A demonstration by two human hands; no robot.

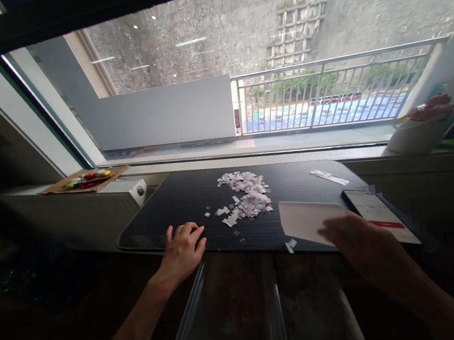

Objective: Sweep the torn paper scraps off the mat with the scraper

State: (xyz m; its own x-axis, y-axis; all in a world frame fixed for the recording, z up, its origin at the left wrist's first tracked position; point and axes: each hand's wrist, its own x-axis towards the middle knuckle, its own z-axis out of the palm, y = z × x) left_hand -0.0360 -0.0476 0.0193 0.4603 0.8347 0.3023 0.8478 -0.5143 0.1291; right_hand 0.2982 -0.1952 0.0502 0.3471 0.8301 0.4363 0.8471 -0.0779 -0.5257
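Note:
My right hand (350,232), slightly blurred, grips a pale flat scraper-like sheet (306,218) by its right end. The sheet is tilted over the right front part of a black table (189,197). On the table's front edge rests my left hand (182,248), with its fingers loosely bent and apart, holding nothing. Between the hands lies a heap of small white and pinkish paper scraps (252,203), with a few loose bits around it. Two or three scraps (291,245) sit by the sheet's lower edge. Below the front edge stands a clear plastic box (281,308).
A phone (379,217) with a lit screen lies at the table's right end. Behind it is a thin whitish strip (329,177). A radiator (125,192) stands left, with brown paper and coloured items (90,178) on top. A white jug-like vessel (418,131) sits on the sill.

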